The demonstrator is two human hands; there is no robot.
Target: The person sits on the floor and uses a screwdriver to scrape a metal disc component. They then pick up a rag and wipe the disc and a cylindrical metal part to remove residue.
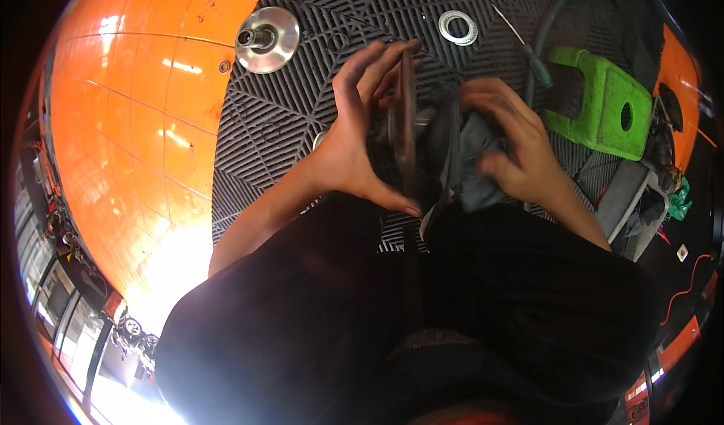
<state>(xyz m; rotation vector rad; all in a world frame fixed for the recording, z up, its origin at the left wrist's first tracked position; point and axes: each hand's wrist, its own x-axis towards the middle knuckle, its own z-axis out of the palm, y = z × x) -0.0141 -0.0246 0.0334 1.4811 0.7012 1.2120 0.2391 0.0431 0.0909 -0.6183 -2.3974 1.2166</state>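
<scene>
My left hand [350, 116] grips a round, dark metal disc [405, 119], seen almost edge-on, with its fingers over the far rim and the thumb at the near rim. Bunched in my right hand [517, 142] is a dark grey cloth [478, 142], close to the disc's right side; blur hides whether the two touch. Both hands are above the floor, in front of my knees. Beyond my left hand lies a shiny metal pulley half [280, 54] with a hollow central shaft. A silver metal ring [442, 28] rests on the mat farther off.
Black ribbed matting [305, 97] borders an orange tiled floor [141, 85], where a small ring [224, 67] lies. At right are a screwdriver [536, 66], a dark hose [551, 23], a green plastic stool [619, 91] and a grey open container [622, 190].
</scene>
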